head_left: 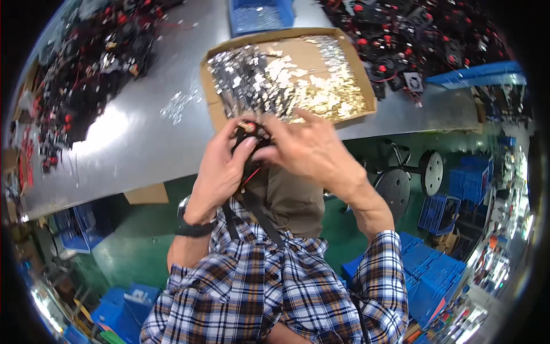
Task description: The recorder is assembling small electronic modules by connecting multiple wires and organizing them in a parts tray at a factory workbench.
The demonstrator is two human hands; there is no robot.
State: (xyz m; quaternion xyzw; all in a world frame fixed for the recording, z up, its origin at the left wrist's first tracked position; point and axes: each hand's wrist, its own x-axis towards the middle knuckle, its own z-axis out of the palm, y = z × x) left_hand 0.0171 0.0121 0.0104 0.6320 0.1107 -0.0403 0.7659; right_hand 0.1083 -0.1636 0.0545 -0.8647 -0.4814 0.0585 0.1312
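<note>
Just in front of the table edge, my left hand (220, 163) is closed round a small black part (247, 127) with a red piece on top. A thin red wire (252, 175) hangs below it. My right hand (312, 149) comes in from the right, its thumb and fingers closed on the same part, one finger sticking out towards the tray. Motion blur and the fingers hide most of the part. Just beyond both hands is a shallow cardboard tray (298, 50) holding many dark strips (238, 74), silver pieces (283, 71) and gold-coloured pieces (338, 94).
Small clear or silvery pieces (180, 106) lie on the metal table (149, 152). Heaps of black-and-red parts fill the left (114, 51) and right back (401, 34). A blue bin (260, 17) stands behind the tray. Blue crates (432, 281) and a wheeled base (392, 186) are on the floor.
</note>
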